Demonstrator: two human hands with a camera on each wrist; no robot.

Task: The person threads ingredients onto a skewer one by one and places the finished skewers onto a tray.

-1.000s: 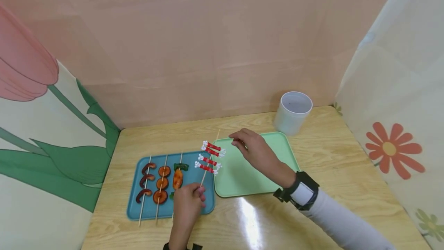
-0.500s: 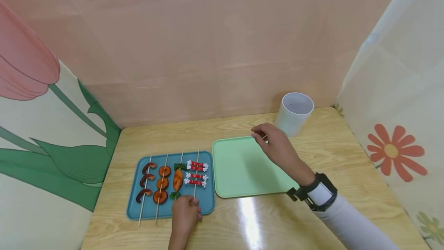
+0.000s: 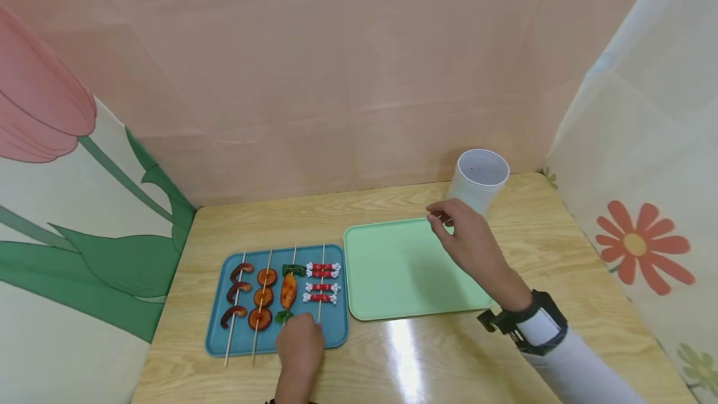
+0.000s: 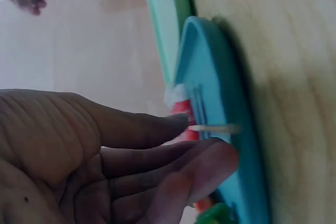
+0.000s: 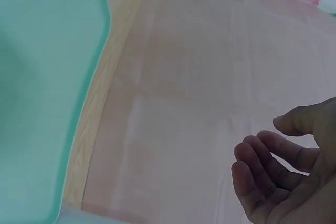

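Note:
On the blue tray (image 3: 215, 335) lie several skewers side by side. The rightmost, a candy skewer (image 3: 322, 287), carries red-and-white wrapped pieces. My left hand (image 3: 301, 343) is at its near end. In the left wrist view the stick end (image 4: 218, 128) shows just past my thumb tip, with a gap between thumb and fingers (image 4: 212, 166); whether the stick is touched is unclear. Left of it are a skewer with an orange piece and green pieces (image 3: 288, 292), one with round slices (image 3: 262, 297) and one with curled brown pieces (image 3: 238, 288). My right hand (image 3: 468, 242), loosely curled and holding nothing, hovers over the green tray (image 3: 387, 273).
A white cup-shaped container (image 3: 479, 182) stands at the back right, behind the right hand. The wooden table (image 3: 269, 217) meets a pinkish backdrop (image 3: 348, 111), with flower-printed sheets (image 3: 628, 161) at both sides.
My left hand has brought the candy skewer down onto the blue tray from above, where it shifted slightly right. My right hand has drawn back to the right.

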